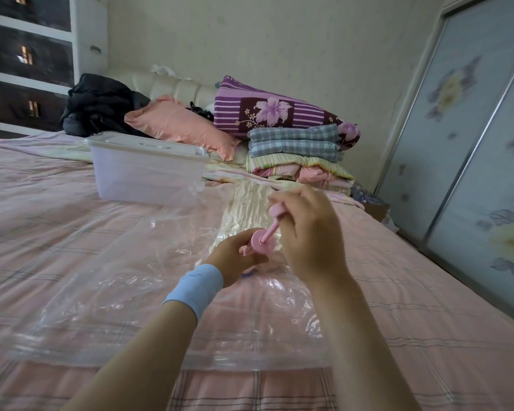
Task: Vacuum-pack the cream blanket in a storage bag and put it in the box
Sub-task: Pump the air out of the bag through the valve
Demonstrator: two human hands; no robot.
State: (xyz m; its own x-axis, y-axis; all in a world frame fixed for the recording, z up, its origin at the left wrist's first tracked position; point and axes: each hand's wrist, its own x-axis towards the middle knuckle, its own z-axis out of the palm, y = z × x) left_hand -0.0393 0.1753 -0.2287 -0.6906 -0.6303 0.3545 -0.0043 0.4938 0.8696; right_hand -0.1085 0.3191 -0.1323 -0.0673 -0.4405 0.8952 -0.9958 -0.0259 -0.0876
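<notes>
With the cream blanket in the storage bag just before the box, the pink pump, barrel clasped by the left grip and handle by the right grip, should be kept square on the apparently hidden valve.

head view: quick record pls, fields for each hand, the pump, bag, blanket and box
left hand: grips the pump body
right hand: grips the pump handle, rod drawn out
bag: clear, lying on the bed, blanket inside
blanket: cream, wrinkled under the plastic
box: translucent, lid on, on the bed beyond the bag
</notes>
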